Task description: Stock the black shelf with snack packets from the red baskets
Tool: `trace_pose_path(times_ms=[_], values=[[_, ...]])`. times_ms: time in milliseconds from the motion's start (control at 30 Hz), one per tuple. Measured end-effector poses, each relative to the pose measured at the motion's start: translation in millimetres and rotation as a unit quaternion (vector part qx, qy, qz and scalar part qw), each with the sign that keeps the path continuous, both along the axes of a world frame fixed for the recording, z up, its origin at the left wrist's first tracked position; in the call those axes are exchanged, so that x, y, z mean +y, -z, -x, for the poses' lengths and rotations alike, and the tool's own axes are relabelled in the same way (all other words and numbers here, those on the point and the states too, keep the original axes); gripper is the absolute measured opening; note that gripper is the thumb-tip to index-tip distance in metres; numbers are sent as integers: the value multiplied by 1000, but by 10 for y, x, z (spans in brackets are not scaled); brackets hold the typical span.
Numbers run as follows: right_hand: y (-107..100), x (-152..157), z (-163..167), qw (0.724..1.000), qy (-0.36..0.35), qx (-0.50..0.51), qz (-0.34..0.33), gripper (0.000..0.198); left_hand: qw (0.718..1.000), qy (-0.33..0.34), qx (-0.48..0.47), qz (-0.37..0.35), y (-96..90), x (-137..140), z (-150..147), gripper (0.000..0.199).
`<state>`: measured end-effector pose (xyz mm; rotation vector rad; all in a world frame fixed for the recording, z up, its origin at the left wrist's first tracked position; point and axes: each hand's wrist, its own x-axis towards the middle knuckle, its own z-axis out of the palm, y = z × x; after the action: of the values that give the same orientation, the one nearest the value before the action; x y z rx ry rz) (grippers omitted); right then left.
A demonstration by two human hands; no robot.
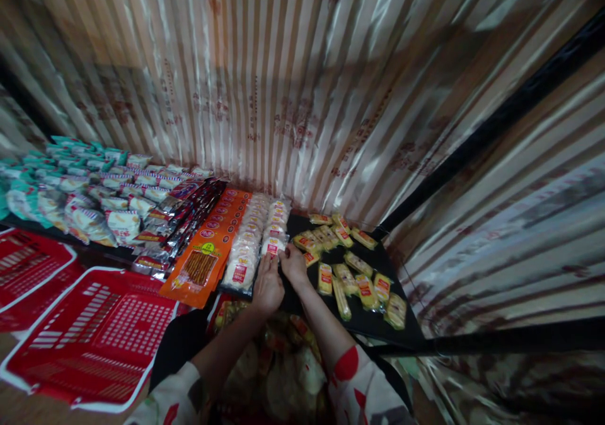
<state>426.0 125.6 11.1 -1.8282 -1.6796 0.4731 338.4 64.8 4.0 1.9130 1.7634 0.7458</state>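
A white snack packet with a red label [273, 247] lies at the near end of a row of similar packets. My left hand [268, 291] has its fingers on the packet's near edge, close together. My right hand [293, 267] is closed at the packet's right corner, thumb and fingertips pinched there. Just to the left runs a longer row of white packets [242, 258], overlapping one another. Right of my hands, several yellow-wrapped snack packets [345, 279] are scattered on the black shelf [312, 314].
Orange stick-snack bags [201, 267] lie farther left, beside dark red bags [193, 207] and piled white and teal bags [89, 182]. Red baskets [118, 324] stand below the shelf at left. Beneath my forearms are more packets [278, 362]. Black poles [491, 125] and striped sheeting [293, 84] enclose the shelf.
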Motion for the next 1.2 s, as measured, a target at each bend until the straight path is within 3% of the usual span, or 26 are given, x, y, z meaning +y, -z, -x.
trace_pose_path(times_ms=[267, 633, 800, 900, 1033, 1133, 1200], values=[[-128, 77, 18, 992, 16, -105, 70, 29, 1000, -2, -17, 17, 59, 102, -7, 61], [27, 185, 16, 997, -2, -74, 24, 33, 1000, 5, 23, -14, 143, 142, -3, 60], [33, 59, 26, 999, 3, -37, -39, 43, 999, 26, 13, -32, 147, 87, 23, 59], [-5, -153, 22, 994, -24, -5, -106, 43, 996, 41, -6, -77, 114, -66, 93, 50], [15, -631, 5, 980, -79, 46, -178, 32, 988, 81, -45, -124, 78, -504, 290, 37], [157, -1063, 3, 979, -101, 84, -157, 28, 989, 100, -38, -102, 121, -925, 481, 32], [304, -1333, 17, 984, -122, 86, -97, 26, 994, 83, 7, -73, 192, -1183, 598, 31]])
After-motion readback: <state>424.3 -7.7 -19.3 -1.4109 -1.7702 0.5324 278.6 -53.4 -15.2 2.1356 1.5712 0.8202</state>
